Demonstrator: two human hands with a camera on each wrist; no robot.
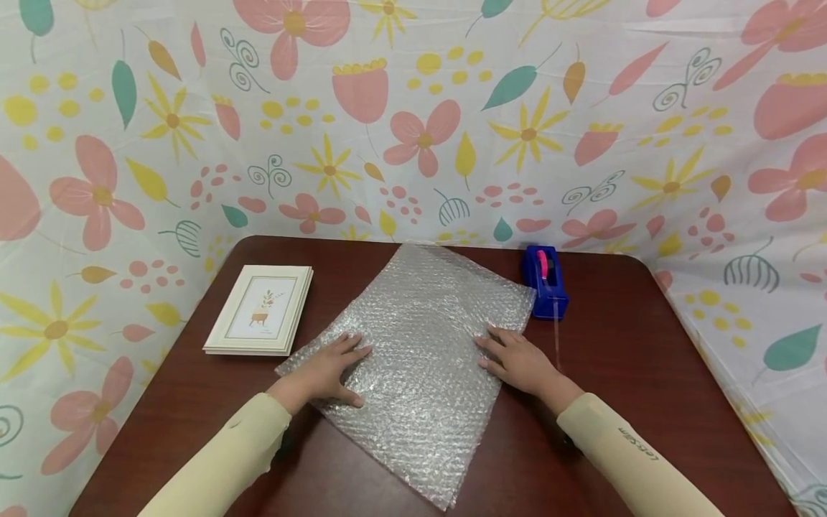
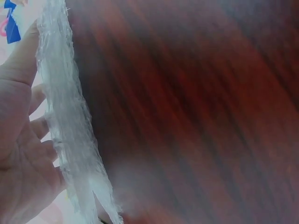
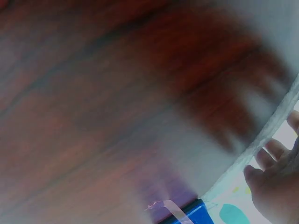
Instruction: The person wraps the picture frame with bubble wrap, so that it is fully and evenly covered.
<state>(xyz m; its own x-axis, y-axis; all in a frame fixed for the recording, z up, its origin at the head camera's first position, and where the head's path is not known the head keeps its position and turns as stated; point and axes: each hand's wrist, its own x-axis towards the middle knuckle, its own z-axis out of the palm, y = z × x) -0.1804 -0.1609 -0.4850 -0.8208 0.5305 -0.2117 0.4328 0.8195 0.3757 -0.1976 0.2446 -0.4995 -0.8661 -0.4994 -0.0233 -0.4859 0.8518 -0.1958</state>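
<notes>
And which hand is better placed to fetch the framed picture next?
Probably the left hand: the framed picture lies nearer it, while the right hand is at the bubble wrap's opposite side.

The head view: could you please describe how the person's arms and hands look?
The left sleeve and right sleeve are long and pale cream; the right one carries dark lettering. The left hand and right hand wear no gloves.

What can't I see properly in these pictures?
- Head view: the part of the table covered by the bubble wrap.
- Head view: tiny marks on the framed picture, too small to read.
- Left wrist view: part of the left hand, cut off by the left edge.
- Right wrist view: the tape dispenser, cut off below.
</notes>
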